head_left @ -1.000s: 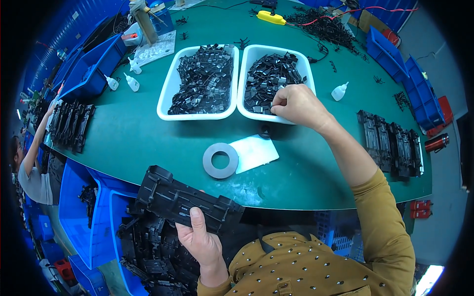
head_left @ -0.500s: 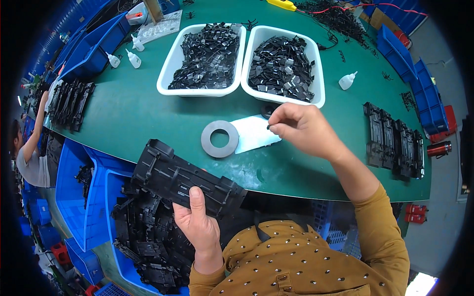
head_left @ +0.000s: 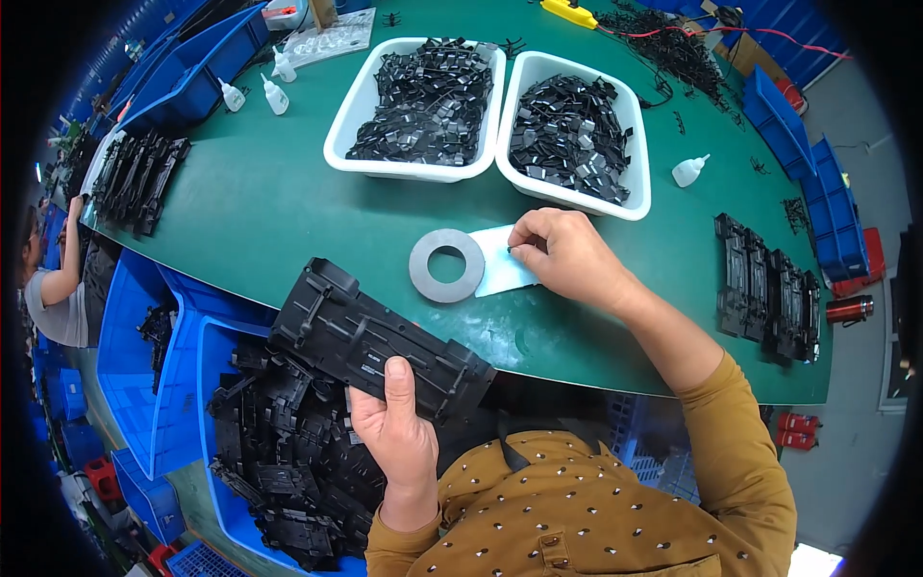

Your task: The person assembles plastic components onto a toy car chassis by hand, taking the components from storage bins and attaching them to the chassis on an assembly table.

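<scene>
My left hand (head_left: 396, 423) is closed around the lower end of a long black plastic housing (head_left: 375, 341), thumb on its ribbed face. The housing tilts over the table's front edge. My right hand (head_left: 562, 255) pinches a small dark piece whose kind I cannot make out, just above a pale, shiny sheet (head_left: 495, 274). A flat grey-black ring (head_left: 419, 273), like a tape roll, lies against the left side of that sheet. Part of the sheet is hidden under my right hand.
Two white tubs (head_left: 336, 144) (head_left: 642, 197) of small black parts stand beyond my hands. Black housings are lined up at right (head_left: 764, 288) and left (head_left: 144, 183). A blue bin (head_left: 216, 481) of housings sits below left. White squeeze bottles (head_left: 689, 170) stand about. Another person (head_left: 60, 298) works far left.
The view has shifted, so the table's things appear farther right. My right hand has moved left over the pale sheet, still pinching. My left hand keeps hold of the housing.
</scene>
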Available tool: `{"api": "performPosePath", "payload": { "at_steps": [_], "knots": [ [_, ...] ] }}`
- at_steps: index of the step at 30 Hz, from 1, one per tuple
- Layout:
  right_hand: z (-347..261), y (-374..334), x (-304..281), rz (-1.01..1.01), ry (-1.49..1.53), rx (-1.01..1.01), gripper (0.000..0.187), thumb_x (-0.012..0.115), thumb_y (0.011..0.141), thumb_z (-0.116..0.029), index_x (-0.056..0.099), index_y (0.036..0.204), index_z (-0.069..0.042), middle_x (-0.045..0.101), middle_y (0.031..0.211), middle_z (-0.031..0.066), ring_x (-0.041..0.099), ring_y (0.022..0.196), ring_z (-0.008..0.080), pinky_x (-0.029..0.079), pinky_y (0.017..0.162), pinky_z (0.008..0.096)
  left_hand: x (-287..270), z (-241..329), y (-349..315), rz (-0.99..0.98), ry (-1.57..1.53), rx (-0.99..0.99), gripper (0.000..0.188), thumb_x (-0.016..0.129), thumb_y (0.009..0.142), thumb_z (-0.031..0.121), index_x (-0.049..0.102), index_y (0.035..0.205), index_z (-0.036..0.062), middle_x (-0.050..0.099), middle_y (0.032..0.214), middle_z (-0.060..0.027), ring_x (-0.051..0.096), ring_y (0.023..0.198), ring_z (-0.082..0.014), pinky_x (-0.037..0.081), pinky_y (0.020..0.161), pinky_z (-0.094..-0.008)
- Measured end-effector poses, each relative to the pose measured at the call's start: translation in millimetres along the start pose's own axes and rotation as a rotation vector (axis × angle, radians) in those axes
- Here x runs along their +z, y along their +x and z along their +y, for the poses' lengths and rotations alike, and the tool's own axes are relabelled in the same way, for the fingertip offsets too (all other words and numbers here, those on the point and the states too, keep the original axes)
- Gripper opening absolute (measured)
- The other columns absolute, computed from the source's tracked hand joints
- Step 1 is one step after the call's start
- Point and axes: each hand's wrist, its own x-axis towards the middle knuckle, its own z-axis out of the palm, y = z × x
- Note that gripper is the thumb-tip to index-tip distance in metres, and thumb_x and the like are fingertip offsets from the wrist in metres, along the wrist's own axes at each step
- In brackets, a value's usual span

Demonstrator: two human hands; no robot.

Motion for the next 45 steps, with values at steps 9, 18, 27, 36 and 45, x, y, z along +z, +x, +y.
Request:
{"api": "performPosePath", "payload": {
  "at_steps": [9, 18, 27, 36, 45],
  "knots": [
    [1, -1, 4, 0.087, 0.016, -0.024, 0.01, 0.065, 0.079, -0.004, 0.065, 0.087, 0.001, 0.064, 0.079, 0.0103, 0.058, 0.065, 0.0161, 0.048, 0.06, 0.0287, -1, 1, 1, -0.009, -0.013, 0.004, 0.031, 0.051, 0.096, 0.005, 0.052, 0.126, 0.0001, 0.061, 0.117, -0.0102, 0.058, 0.105, -0.0165, 0.045, 0.095, -0.0312],
    [-20, -62, 5, 0.31, 0.206, -0.631, 0.021, 0.068, 0.068, 0.009, 0.065, 0.085, -0.003, 0.065, 0.085, 0.009, 0.062, 0.067, 0.0206, 0.049, 0.058, 0.0278, 4, 7, 18, 0.033, -0.115, -0.065, 0.034, 0.052, 0.091, -0.005, 0.047, 0.124, -0.0032, 0.057, 0.118, -0.0098, 0.056, 0.105, -0.0149, 0.043, 0.095, -0.0305],
    [-22, -91, 33, 0.303, 0.212, -0.892, 0.022, 0.073, 0.069, -0.001, 0.068, 0.09, -0.007, 0.063, 0.089, 0.0088, 0.062, 0.067, 0.0203, 0.051, 0.054, 0.0276, 20, 11, 15, -0.098, -0.2, -0.074, 0.033, 0.054, 0.092, -0.003, 0.05, 0.124, -0.0015, 0.059, 0.118, -0.0101, 0.057, 0.107, -0.0185, 0.045, 0.097, -0.0346],
    [-22, -96, 38, 0.293, 0.217, -0.857, 0.026, 0.073, 0.068, 0.001, 0.069, 0.092, -0.009, 0.063, 0.091, 0.009, 0.062, 0.065, 0.0195, 0.051, 0.054, 0.0271, 24, 17, 7, -0.148, -0.204, -0.098, 0.034, 0.054, 0.092, -0.002, 0.049, 0.125, -0.0014, 0.058, 0.118, -0.0097, 0.057, 0.108, -0.0186, 0.045, 0.097, -0.0346],
    [-24, -94, 39, 0.262, 0.235, -0.809, 0.027, 0.073, 0.067, 0.002, 0.071, 0.092, -0.008, 0.063, 0.088, 0.0097, 0.061, 0.063, 0.0197, 0.048, 0.052, 0.0269, 26, 14, 6, -0.17, -0.212, -0.105, 0.031, 0.053, 0.092, -0.003, 0.05, 0.123, -0.0015, 0.059, 0.116, -0.0103, 0.058, 0.106, -0.0184, 0.047, 0.095, -0.0343]
  ]
}}
